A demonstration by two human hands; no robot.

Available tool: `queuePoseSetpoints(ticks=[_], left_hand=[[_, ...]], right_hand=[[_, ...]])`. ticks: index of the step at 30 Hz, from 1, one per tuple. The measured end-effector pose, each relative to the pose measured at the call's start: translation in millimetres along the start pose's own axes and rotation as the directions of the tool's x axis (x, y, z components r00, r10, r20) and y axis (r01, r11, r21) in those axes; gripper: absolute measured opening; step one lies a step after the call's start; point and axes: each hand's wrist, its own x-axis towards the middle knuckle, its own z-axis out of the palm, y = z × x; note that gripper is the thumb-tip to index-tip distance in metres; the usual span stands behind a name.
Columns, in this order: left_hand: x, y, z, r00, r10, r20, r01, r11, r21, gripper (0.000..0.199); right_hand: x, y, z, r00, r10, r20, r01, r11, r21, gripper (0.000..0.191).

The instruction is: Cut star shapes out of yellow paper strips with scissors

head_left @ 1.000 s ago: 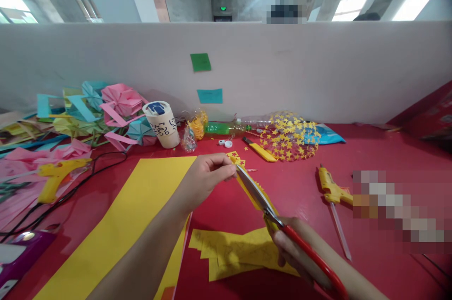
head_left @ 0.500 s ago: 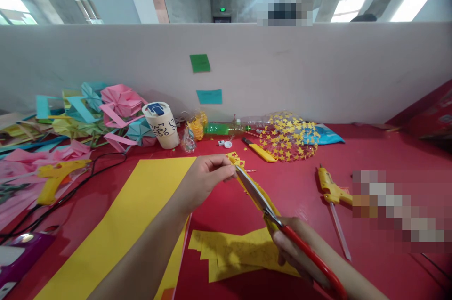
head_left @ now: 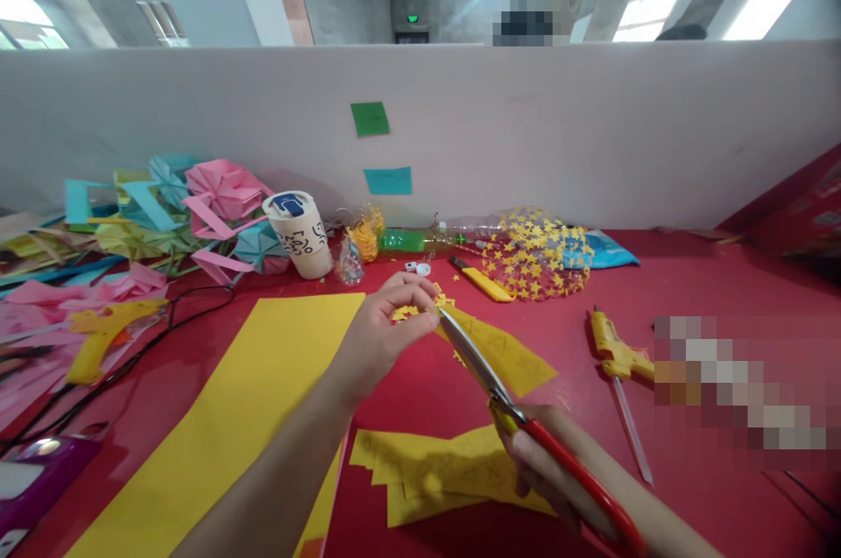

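My right hand [head_left: 548,453] grips a pair of scissors [head_left: 483,365] with red handles, its blades pointing up and left. The blade tips reach the fingertips of my left hand [head_left: 387,326], which pinches one end of a yellow paper strip [head_left: 509,352] with faint drawn outlines. That strip fans out to the right behind the blades. Below lie several overlapping yellow paper pieces [head_left: 434,475] with drawn marks. Small cut yellow stars [head_left: 458,356] and scraps lie just past my left fingers. A large yellow sheet [head_left: 263,383] lies under my left forearm.
At the back stand a white cup [head_left: 299,234], a green bottle [head_left: 411,240], a star-covered clear balloon-like shape [head_left: 539,256] and a yellow box cutter [head_left: 486,279]. Glue guns lie right [head_left: 614,348] and left [head_left: 98,335], the left one with a black cord. Folded paper flowers [head_left: 223,190] pile up at left.
The yellow strip has turned from nearly edge-on along the blades to show its broad face at the right. My left fingers have shifted slightly; the scissors stay nearly in place.
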Motion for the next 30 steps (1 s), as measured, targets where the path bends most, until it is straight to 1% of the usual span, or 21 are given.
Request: queuePoseSetpoints(ticks=[2, 5, 8, 13, 19, 24, 27, 30], left_hand=[[-1, -2, 2.1, 1.0, -0.005, 0.009, 0.005, 0.999, -0.039, 0.015], [-2, -4, 4.7, 1.0, -0.016, 0.008, 0.016, 0.997, -0.069, 0.015], [-3, -5, 6.1, 1.0, -0.022, 0.014, 0.023, 0.998, -0.057, 0.015], [-2, -1, 5.6, 0.999, -0.024, 0.042, 0.024, 1.0, -0.006, 0.019], [-1, 1, 1.1, 0.994, -0.058, 0.096, 0.061, 0.998, -0.026, 0.021], [-1, 4, -2.0, 0.986, -0.087, 0.141, 0.094, 0.995, -0.045, 0.022], [-1, 5, -1.5, 0.985, -0.1, 0.142, 0.109, 0.992, -0.056, 0.023], [0, 5, 0.5, 0.983, -0.117, 0.14, 0.127, 0.99, -0.067, 0.022]], right_hand=[[0, 5, 2, 1.0, 0.01, -0.007, -0.01, 1.0, 0.029, 0.061], [0, 6, 3, 0.998, -0.066, -0.022, 0.066, 0.997, 0.042, 0.06], [0, 1, 3, 0.994, -0.113, -0.013, 0.113, 0.993, 0.043, 0.062], [-2, -9, 2, 0.99, -0.138, -0.006, 0.139, 0.989, 0.044, 0.063], [-3, -10, 1, 0.988, -0.151, 0.008, 0.151, 0.988, 0.032, 0.064], [-3, -8, 0, 0.992, -0.127, -0.003, 0.127, 0.991, 0.027, 0.06], [-4, -12, 2, 0.996, -0.094, 0.003, 0.094, 0.994, 0.05, 0.059], [-6, -17, 4, 0.999, -0.052, 0.013, 0.051, 0.997, 0.062, 0.054]])
